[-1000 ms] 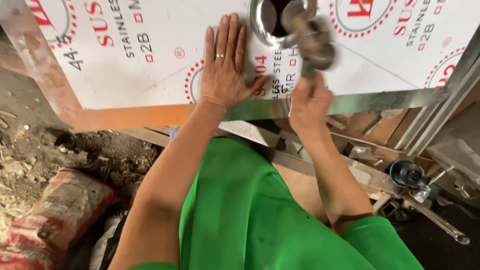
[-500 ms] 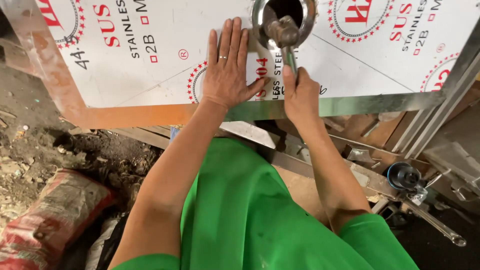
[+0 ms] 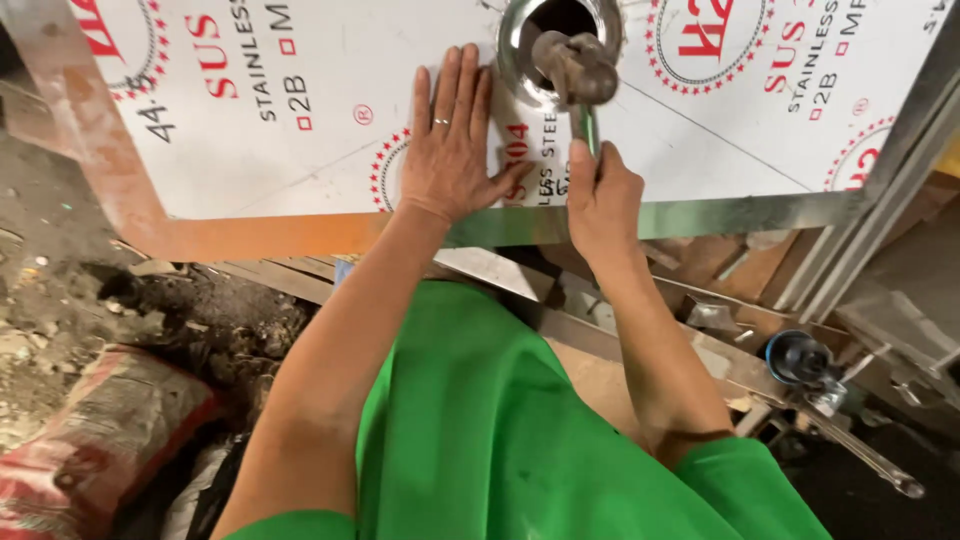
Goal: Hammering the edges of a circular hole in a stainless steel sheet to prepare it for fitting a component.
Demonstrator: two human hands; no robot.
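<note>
A steel sheet [image 3: 300,110] covered in white printed film lies in front of me, with a round hole rimmed in bare metal [image 3: 515,60] near its top middle. My left hand [image 3: 452,150] lies flat on the film just left of the hole, fingers spread, a ring on one finger. My right hand [image 3: 600,195] grips the handle of a hammer [image 3: 575,65], whose worn metal head sits over the hole's rim.
The sheet's near edge [image 3: 700,215] is folded bare metal, rusty orange at the left. Below it lie wooden planks and metal scraps [image 3: 720,315], a blue-rimmed tool [image 3: 795,355] at right, and a red sack [image 3: 90,440] on dirt ground at left.
The hammer head has swung from above and right of the hole down onto its rim. My right hand has moved slightly toward the hole. My left hand has stayed flat in place.
</note>
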